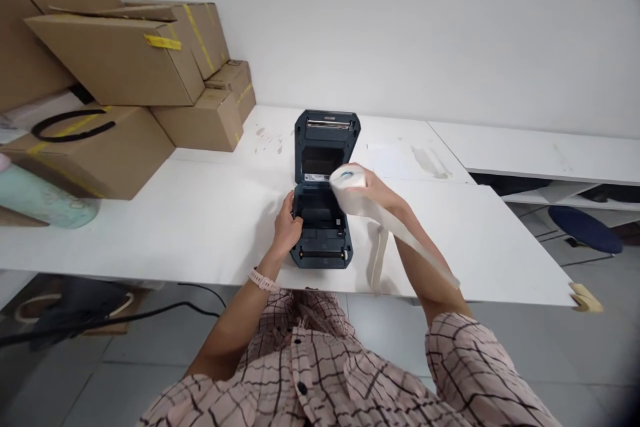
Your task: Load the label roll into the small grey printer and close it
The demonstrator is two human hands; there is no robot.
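A dark label printer (320, 238) sits on the white table with its lid (327, 135) tipped up and back, so its inner bay shows. My left hand (289, 227) grips the printer's left side, thumb over the rim. Above the right side of the bay, my right hand (373, 188) is closed around a roll of white labels (349, 178). From the roll a loose strip (417, 247) trails down to the right across my forearm, and another length hangs toward the table. Most of my right fingers are hidden behind the roll.
Stacked cardboard boxes (125, 60) with yellow tape fill the table's left end. A mint-green bottle (50, 197) lies beside them. White shelving (545, 147) and a blue stool (585, 229) are at right. Tan padding (586, 297) covers the table's front right corner. Black cables (165, 308) run below the table.
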